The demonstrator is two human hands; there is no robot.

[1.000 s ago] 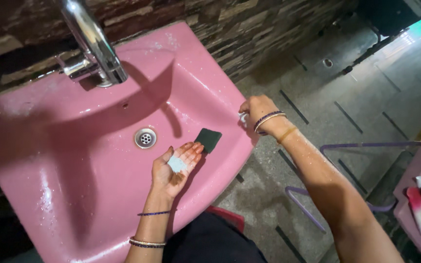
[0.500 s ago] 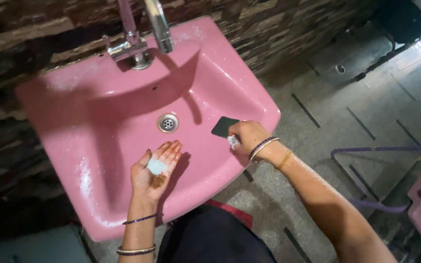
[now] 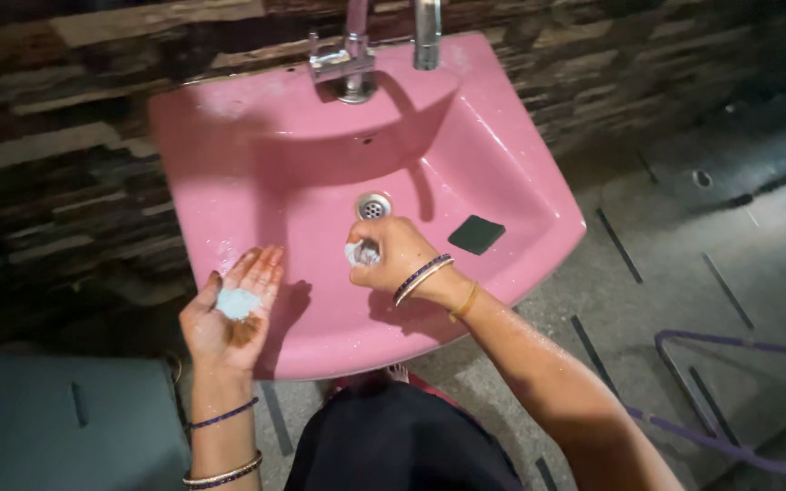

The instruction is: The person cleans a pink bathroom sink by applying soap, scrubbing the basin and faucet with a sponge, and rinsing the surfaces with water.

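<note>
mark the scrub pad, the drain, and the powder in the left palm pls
dark green scrub pad (image 3: 477, 234), head view, middle of its top face
drain (image 3: 373, 206), head view, centre of the metal grate
pale powder (image 3: 236, 303), head view, middle of the heap on the open left palm

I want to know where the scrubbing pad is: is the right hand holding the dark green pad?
No, the dark green pad lies in the pink sink, apart from the right hand.

Single head view — steeply down, close over pink sink (image 3: 539, 195).
</note>
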